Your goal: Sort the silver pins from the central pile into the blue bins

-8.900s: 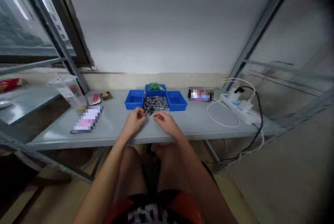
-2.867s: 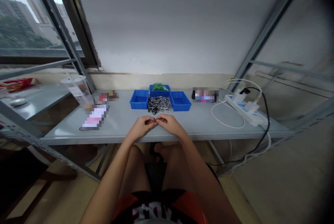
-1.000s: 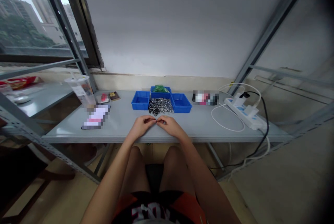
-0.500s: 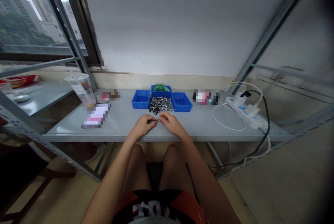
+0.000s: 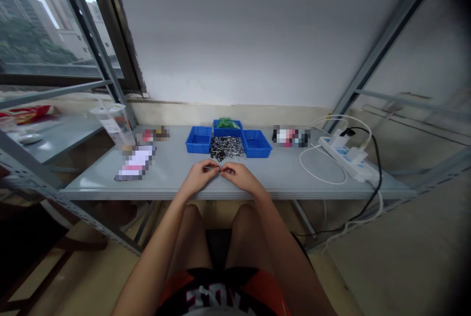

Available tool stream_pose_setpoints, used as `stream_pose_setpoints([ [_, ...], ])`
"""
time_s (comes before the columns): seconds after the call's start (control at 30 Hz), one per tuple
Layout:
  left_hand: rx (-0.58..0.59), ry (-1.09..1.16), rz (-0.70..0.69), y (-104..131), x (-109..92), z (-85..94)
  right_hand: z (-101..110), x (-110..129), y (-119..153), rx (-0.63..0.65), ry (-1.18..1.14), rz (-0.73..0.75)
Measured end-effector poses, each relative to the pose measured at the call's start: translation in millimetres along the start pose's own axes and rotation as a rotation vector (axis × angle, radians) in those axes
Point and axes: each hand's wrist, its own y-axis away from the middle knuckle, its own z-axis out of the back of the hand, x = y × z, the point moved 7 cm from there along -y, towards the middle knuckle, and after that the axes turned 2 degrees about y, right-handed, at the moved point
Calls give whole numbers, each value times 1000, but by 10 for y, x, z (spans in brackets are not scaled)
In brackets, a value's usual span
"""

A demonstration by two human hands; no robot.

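on the counter (image 5: 169,171), small parts (image 5: 228,148) are lying between the left tray (image 5: 198,148) and right tray (image 5: 259,152), the rear tray (image 5: 228,133) standing behind.

The clothing (image 5: 222,280) is black-and-orange with white lettering (image 5: 211,297).

Coverage is by a single camera, worn on the person's head. Station: on the near side of the table (image 5: 169,166), higher than its top. The line of sight runs forward and down onto the table, which crosses the middle of the frame. Range is moderate: the table shows nearly end to end, with the left hand (image 5: 201,176) and right hand (image 5: 237,175) small by its near edge. The field is wide, taking in the wall (image 5: 235,36) behind the table, the window (image 5: 33,36) beyond its left end, and the shirt (image 5: 221,296) in front of it.
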Motion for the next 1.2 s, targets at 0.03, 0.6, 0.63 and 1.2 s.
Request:
stream_pose_setpoints([
  [0.03, -7, 21, 3, 1, 9, 3, 8, 0, 0, -8, 0, -1],
  [0.6, 106, -127, 0, 13, 23, -115, 48, 53, 7, -41, -54, -29],
  [0.63, 108, -129, 2, 13, 23, -116, 47, 50, 6, -40, -58, -27],
  [1.2, 88, -146, -48, 11, -47, -86, 72, -63, 2, -97, -175, -61],
])
